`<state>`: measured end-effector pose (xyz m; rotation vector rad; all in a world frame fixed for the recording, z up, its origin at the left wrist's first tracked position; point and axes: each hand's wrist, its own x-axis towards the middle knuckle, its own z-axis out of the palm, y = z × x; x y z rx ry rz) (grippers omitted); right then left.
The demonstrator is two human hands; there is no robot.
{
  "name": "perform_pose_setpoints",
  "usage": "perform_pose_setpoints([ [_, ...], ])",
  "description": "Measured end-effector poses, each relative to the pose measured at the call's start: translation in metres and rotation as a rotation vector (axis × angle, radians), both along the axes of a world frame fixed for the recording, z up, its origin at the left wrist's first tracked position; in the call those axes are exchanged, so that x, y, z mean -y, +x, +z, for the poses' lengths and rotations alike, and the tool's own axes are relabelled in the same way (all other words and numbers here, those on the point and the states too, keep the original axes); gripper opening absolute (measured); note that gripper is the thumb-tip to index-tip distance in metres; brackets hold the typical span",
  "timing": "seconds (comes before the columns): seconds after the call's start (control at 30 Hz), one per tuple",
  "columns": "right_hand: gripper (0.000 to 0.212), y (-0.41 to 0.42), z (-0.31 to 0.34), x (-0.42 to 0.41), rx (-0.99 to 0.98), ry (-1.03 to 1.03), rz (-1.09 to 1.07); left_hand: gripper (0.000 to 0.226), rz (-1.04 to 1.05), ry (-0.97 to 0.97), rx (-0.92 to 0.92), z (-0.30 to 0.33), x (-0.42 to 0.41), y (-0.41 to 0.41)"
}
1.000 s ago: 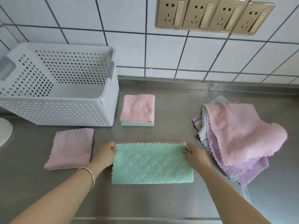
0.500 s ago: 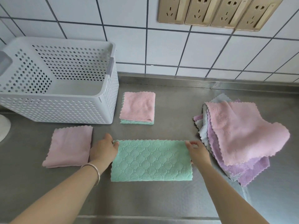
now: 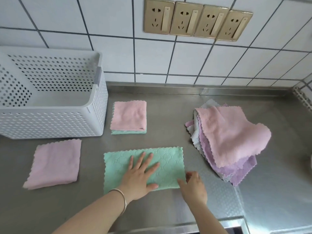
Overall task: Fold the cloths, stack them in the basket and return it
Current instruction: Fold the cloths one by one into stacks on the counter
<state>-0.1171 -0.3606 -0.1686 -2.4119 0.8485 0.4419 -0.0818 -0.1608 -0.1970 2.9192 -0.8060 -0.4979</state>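
Observation:
A green cloth (image 3: 168,159), folded once into a long rectangle, lies on the steel counter in front of me. My left hand (image 3: 140,174) presses flat on its middle with fingers spread. My right hand (image 3: 192,184) pinches the cloth's near right corner. A folded pink cloth (image 3: 129,115) sits on a folded green one beside the white perforated basket (image 3: 50,122), which stands at the back left with nothing visible inside. Another folded pink cloth (image 3: 55,163) lies at the left. A heap of unfolded pink and purple cloths (image 3: 229,137) is at the right.
The tiled wall with a row of several gold sockets (image 3: 197,22) rises behind the counter. The counter's front edge (image 3: 185,227) runs just below my arms. A textured steel strip (image 3: 219,200) lies to the right of my hand.
My left hand moved from the cloth's far left corner onto its middle and lies flat. My right hand shifted from the far right corner down to the near right corner.

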Motion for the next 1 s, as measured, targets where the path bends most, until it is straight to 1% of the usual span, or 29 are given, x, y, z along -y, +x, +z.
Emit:
perform_pose_setpoints([
  [0.03, 0.037, 0.001, 0.000, -0.001, -0.022, -0.026, 0.001, 0.078, 0.030, -0.009, 0.016, 0.001, 0.000, 0.001],
  [0.17, 0.031, 0.004, -0.001, -0.002, -0.124, -0.076, 0.043, 0.087, 0.078, 0.056, -0.127, 0.009, 0.001, 0.003],
  [0.23, 0.026, 0.005, 0.001, -0.004, -0.127, -0.077, 0.057, 0.089, 0.121, 0.044, -0.174, 0.016, 0.005, 0.004],
  [0.27, 0.022, 0.005, 0.003, -0.006, -0.092, -0.082, 0.068, 0.089, 0.157, 0.006, -0.204, 0.021, 0.008, 0.005],
  [0.3, 0.021, 0.004, 0.007, -0.008, -0.027, -0.080, 0.083, 0.086, 0.204, -0.059, -0.234, 0.028, 0.012, 0.006],
  [0.33, 0.018, 0.003, 0.011, -0.012, 0.067, -0.078, 0.102, 0.080, 0.279, -0.166, -0.264, 0.035, 0.015, 0.007],
  [0.4, 0.011, -0.002, 0.024, -0.027, 0.296, -0.101, 0.150, 0.064, 0.487, -0.481, -0.348, 0.056, 0.023, 0.010],
  [0.47, 0.024, -0.008, 0.034, -0.047, 0.499, -0.131, 0.268, 0.045, 0.651, -0.754, -0.396, 0.073, 0.027, 0.012],
  [0.5, 0.031, -0.010, 0.036, -0.057, 0.554, -0.144, 0.341, 0.035, 0.722, -0.850, -0.373, 0.080, 0.027, 0.011],
  [0.53, 0.037, -0.012, 0.039, -0.067, 0.584, -0.154, 0.414, 0.024, 0.783, -0.920, -0.320, 0.085, 0.026, 0.010],
  [0.57, 0.041, -0.012, 0.041, -0.076, 0.607, -0.159, 0.465, 0.017, 0.821, -0.944, -0.257, 0.089, 0.023, 0.010],
  [0.63, 0.050, -0.013, 0.044, -0.091, 0.654, -0.148, 0.534, 0.015, 0.862, -0.918, -0.172, 0.091, 0.016, 0.011],
  [0.7, 0.055, -0.014, 0.041, -0.103, 0.687, -0.143, 0.579, 0.013, 0.923, -0.909, -0.140, 0.090, 0.006, 0.011],
  [0.73, 0.054, -0.014, 0.039, -0.107, 0.707, -0.150, 0.601, 0.012, 0.958, -0.918, -0.138, 0.089, 0.002, 0.011],
  [0.8, 0.044, -0.014, 0.035, -0.115, 0.783, -0.171, 0.655, 0.015, 1.019, -0.923, -0.134, 0.087, -0.007, 0.010],
  [0.87, 0.030, -0.014, 0.030, -0.120, 0.885, -0.178, 0.737, 0.030, 1.028, -0.864, -0.098, 0.082, -0.017, 0.007],
  [0.9, 0.026, -0.014, 0.027, -0.121, 0.933, -0.161, 0.784, 0.038, 1.019, -0.818, -0.076, 0.080, -0.021, 0.006],
  [0.93, 0.025, -0.014, 0.024, -0.123, 0.965, -0.144, 0.826, 0.041, 1.009, -0.777, -0.057, 0.078, -0.026, 0.004],
  [1.0, 0.031, -0.015, 0.019, -0.124, 0.961, -0.151, 0.872, 0.042, 1.007, -0.718, -0.055, 0.073, -0.038, 0.002],
])
